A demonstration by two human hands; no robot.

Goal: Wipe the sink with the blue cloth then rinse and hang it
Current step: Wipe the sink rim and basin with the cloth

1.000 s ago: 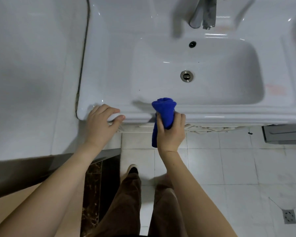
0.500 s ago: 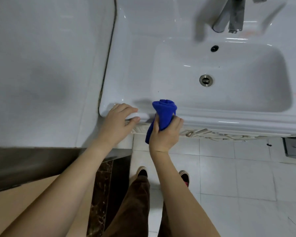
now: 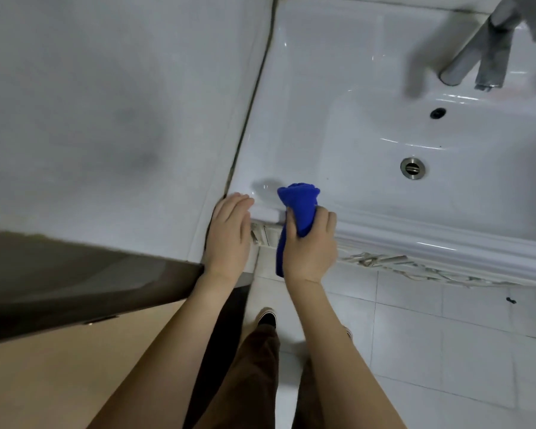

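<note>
A big pale grey-white wall surface (image 3: 106, 103) fills the far left of the scene, and a dark seam separates it from the sink. The glossy white ceramic sink (image 3: 307, 88) takes the far right part. Its basin is rectangular with rounded corners, and its near edge is a thick moulded rim that runs down to the right. Under the rim, on the near right, lies the floor of white square tiles (image 3: 430, 335). On the near left there is a dark brown flat panel (image 3: 75, 274) and, nearer, a light tan surface (image 3: 59, 382); I cannot tell what they belong to.

Two bare forearms come up from the near edge, and between them are the person's brown trousers (image 3: 254, 382) and a dark shoe with a white sole (image 3: 267, 318). A grey metal faucet (image 3: 477, 57), blurred, stands at the far right over the basin.

The left hand (image 3: 229, 233) lies flat with straight fingers close together – the fingertips rest on the near left corner of the sink rim and it holds nothing. Just to the right of it, the right hand (image 3: 311, 246) is closed around the bright blue bunched cloth (image 3: 297, 209). The rounded top of the cloth stands out above the hand and sits on the near rim, close to the left corner – its lower end hangs below the hand, in front of the sink edge.

In the basin bottom is a round metal drain (image 3: 412, 168), and farther, on the far basin wall, a small dark overflow hole (image 3: 438, 113).
</note>
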